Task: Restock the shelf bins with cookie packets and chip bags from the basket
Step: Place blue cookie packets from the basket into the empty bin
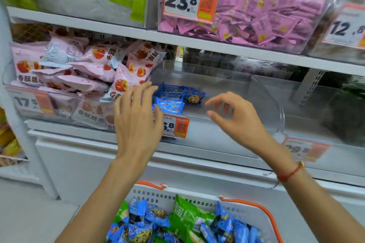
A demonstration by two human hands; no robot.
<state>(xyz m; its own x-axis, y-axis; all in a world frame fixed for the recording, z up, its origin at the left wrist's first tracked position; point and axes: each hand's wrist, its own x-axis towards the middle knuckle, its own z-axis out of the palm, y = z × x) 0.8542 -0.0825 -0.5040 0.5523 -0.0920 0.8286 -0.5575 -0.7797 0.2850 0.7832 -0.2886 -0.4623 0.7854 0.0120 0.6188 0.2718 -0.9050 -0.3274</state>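
Your hands hang empty in front of the middle shelf: your left hand (136, 116) has its fingers spread flat beside the blue stack, and your right hand (235, 118) is loosely curled with nothing between thumb and fingertips, which suggests a handful has just gone down; neither is carrying stock. Working down in size, the clear bin (227, 85) they hover at is mostly bare, so it is the one that needs filling; the white basket (245, 213) sits low and directly under your arms, close enough to scoop from without stepping; the pink snack bags (65, 69) crowd the neighbouring bin on the left; a green chip bag (189, 217) lies among the blue packets in the basket; the small pile of blue cookie packets (175, 98) rests at the bin's front left corner, above its price tag (176, 127).
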